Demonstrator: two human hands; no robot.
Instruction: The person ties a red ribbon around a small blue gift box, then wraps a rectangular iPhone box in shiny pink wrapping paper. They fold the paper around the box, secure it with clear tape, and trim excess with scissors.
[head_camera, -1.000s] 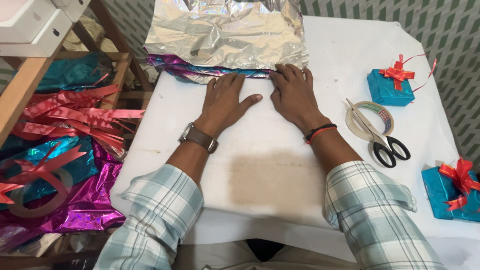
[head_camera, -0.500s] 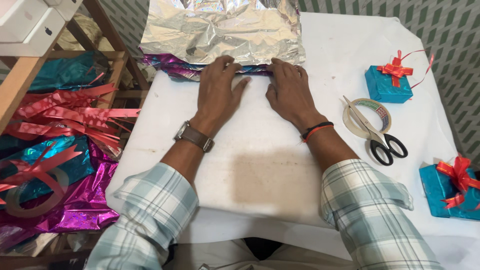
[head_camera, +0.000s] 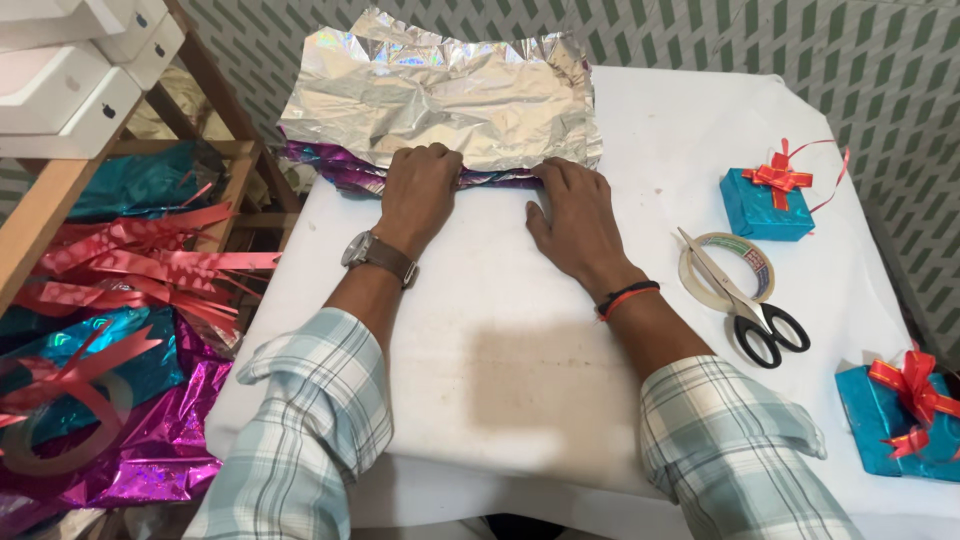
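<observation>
Foil sheets (head_camera: 440, 95), a crumpled silver one on top of purple and blue ones, lie in a stack at the far edge of the white table (head_camera: 520, 370), and everything else is placed from that stack. Your left hand (head_camera: 420, 190) sits at the stack's near edge, left of centre, fingers curled down over the edge of the sheets; whether they actually pinch a sheet is hidden under the knuckles. A brown-strapped watch (head_camera: 378, 257) is on that wrist. Your right hand (head_camera: 572, 215) lies flat and open on the table just beside the stack's near right corner, fingertips touching the foil edge, holding nothing. A red and black thread band (head_camera: 627, 298) circles that wrist.

To the right of the stack, well apart, black-handled scissors (head_camera: 745, 300) rest across a roll of clear tape (head_camera: 728, 268). Beyond them stands a small blue gift box with a red ribbon bow (head_camera: 768, 200); a second blue wrapped box (head_camera: 895, 415) sits nearer you at the table's right edge. Left of the stack, off the table, red ribbon strips (head_camera: 140, 260) and loose purple and teal foil (head_camera: 150, 420) pile on a wooden rack.
</observation>
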